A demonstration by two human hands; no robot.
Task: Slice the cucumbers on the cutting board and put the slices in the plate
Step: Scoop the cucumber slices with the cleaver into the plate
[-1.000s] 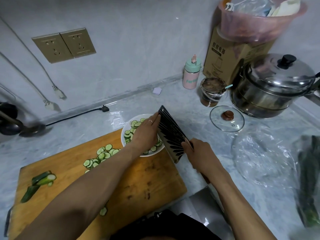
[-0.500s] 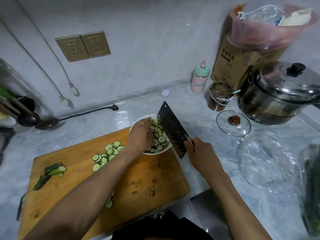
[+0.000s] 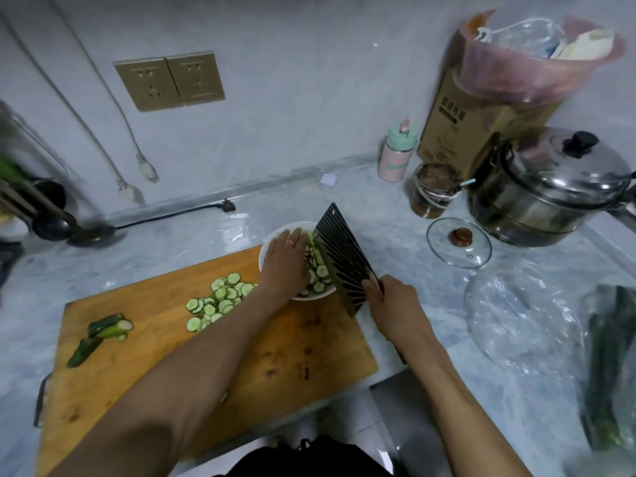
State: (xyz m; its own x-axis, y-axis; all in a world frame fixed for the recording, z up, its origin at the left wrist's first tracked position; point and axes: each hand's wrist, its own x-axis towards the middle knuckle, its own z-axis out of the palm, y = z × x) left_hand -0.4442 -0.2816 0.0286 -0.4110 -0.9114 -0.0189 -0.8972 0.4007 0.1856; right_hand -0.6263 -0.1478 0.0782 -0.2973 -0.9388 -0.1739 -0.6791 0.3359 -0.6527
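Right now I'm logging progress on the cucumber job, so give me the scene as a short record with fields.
left hand: over the plate, fingers on the slices in it
right hand: grips the cleaver, blade tilted at the plate's right edge
slices left on board: one pile, middle of the cutting board
uncut ends: board's left side

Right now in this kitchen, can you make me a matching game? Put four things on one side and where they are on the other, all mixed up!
Things:
1. cleaver
2. glass lid
3. pile of cucumber slices
4. pink bottle

Places:
A. lying flat on the counter in front of the steel pot
B. on the cutting board
C. standing by the wall, next to the cardboard box
D. held in the right hand, tilted over the plate

Pairs: 1-D, 2-A, 3-B, 4-C
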